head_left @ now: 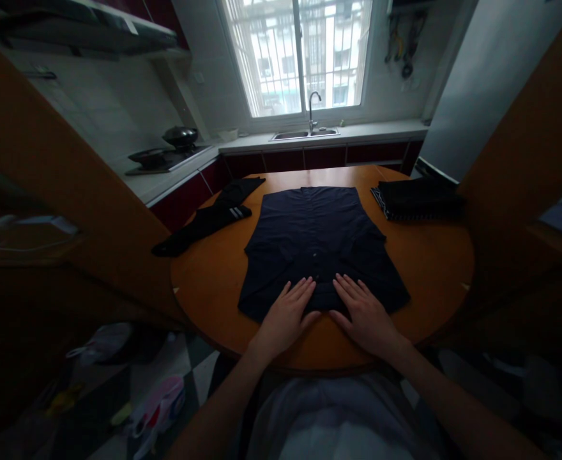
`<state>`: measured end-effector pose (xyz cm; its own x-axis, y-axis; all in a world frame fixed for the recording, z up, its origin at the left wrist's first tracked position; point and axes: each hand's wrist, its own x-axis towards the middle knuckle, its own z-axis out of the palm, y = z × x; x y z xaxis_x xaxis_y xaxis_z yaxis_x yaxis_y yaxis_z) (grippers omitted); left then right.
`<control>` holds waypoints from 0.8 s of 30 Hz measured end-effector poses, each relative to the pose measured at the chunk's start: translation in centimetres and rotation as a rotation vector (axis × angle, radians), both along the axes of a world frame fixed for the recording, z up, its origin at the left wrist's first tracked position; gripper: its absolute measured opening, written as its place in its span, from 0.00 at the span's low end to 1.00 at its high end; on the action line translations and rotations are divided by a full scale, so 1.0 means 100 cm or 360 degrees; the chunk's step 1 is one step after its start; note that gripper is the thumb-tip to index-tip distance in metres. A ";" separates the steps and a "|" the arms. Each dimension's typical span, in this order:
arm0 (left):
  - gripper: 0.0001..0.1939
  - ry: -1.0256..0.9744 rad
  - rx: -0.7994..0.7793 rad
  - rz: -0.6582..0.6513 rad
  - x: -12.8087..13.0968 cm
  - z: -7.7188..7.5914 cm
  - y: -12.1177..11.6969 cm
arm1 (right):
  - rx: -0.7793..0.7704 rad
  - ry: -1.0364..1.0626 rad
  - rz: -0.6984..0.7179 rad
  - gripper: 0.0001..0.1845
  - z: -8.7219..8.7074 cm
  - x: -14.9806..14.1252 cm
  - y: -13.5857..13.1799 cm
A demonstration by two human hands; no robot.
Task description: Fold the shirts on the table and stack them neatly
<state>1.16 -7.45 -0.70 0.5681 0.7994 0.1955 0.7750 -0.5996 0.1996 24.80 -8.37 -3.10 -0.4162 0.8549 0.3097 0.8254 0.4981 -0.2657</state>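
A dark navy shirt [312, 230] lies spread out flat on the round wooden table [214, 281], with a buttoned front running down its middle. Both my hands rest palm down on the edge of the shirt closest to me. My left hand [288, 313] lies flat on that edge, fingers stretched out and pointing away from me. Mirroring it, my right hand [364, 313] is flat on the cloth just right of the middle. The two thumbs point toward each other, with a small gap between them.
Black clothing [218, 214] with white stripes lies at the table's left, partly over the edge. A folded dark stack of cloth [419, 198] sits at the right. Beyond are a sink [304, 135], a stove [168, 160] with pans and a window. Bags [161, 402] lie on the floor.
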 end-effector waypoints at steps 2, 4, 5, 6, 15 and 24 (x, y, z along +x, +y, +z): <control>0.28 -0.0024 -0.0006 0.0002 0.000 0.000 0.000 | 0.0000 -0.0003 -0.0005 0.35 0.000 0.000 0.000; 0.28 -0.0042 -0.0003 0.0007 0.001 -0.001 0.001 | 0.0001 -0.0011 -0.0010 0.34 0.000 0.000 0.000; 0.27 -0.0049 0.0001 0.0008 0.001 -0.001 0.001 | 0.0002 -0.0016 -0.0013 0.34 0.000 0.000 -0.001; 0.27 -0.0055 0.0005 0.0006 0.000 -0.002 0.001 | 0.0004 -0.0020 -0.0014 0.34 0.000 0.000 -0.001; 0.32 0.0016 0.0079 -0.0144 -0.022 0.003 0.007 | 0.0074 -0.0137 0.0068 0.30 -0.001 0.005 0.008; 0.43 0.0030 0.0017 -0.0226 -0.081 0.010 0.003 | 0.0230 -0.0342 0.0341 0.36 0.010 0.045 0.015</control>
